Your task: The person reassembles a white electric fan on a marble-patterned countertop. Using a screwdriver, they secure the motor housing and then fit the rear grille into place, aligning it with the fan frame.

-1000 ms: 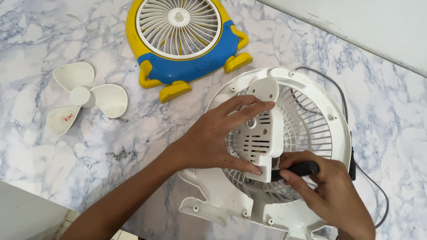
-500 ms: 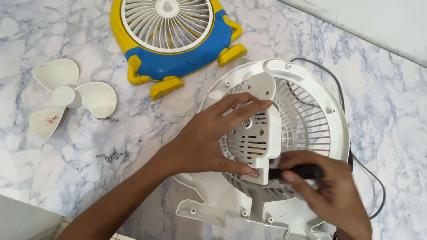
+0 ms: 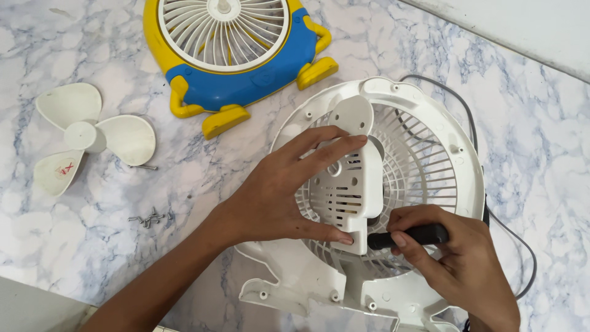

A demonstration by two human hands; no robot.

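A white fan rear housing (image 3: 458, 161) with a round grille lies on the marble surface. My left hand (image 3: 279, 193) grips the white vented motor cover (image 3: 350, 184) at the grille's centre, thumb at its lower edge, fingers across its upper part. My right hand (image 3: 458, 261) is closed around a black screwdriver handle (image 3: 412, 236) lying horizontally, its tip hidden behind the cover's lower right corner.
A yellow and blue front fan cover (image 3: 236, 52) lies at the top. A white three-blade propeller (image 3: 86, 136) rests at the left, a single screw (image 3: 142, 166) beside it. Several small screws (image 3: 150, 217) lie in a pile. A grey cable (image 3: 473, 132) loops around the housing's right side.
The view has drifted, so everything sits slightly further left and up in the frame. Both hands keep their grips on the motor cover and the screwdriver.
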